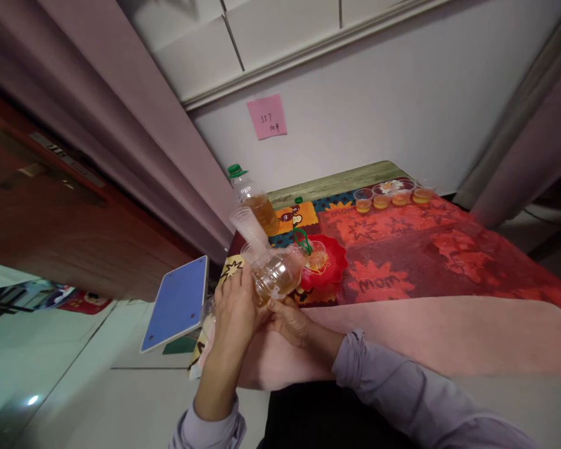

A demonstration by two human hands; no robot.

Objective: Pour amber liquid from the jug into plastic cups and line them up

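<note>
My left hand [236, 302] is wrapped round one side of a clear plastic bottle [277, 277] with amber liquid in it. My right hand [288, 319] grips the same bottle from below, near its base. The bottle lies tilted, its mouth with a green ring handle [302, 242] pointing right. Under that mouth, a clear plastic cup [316, 257] sits on a red scalloped plate [339, 265]. Just beyond my left hand leans a stack of clear cups [249, 227]. A second bottle with a green cap [262, 209] stands upright behind it, partly filled with amber liquid.
Several clear cups with amber liquid [382, 201] stand in a row at the table's back right. A loose green cap [298, 200] lies near the back edge. A pink cloth [402, 330] covers the front edge. A blue board [177, 302] is at the left.
</note>
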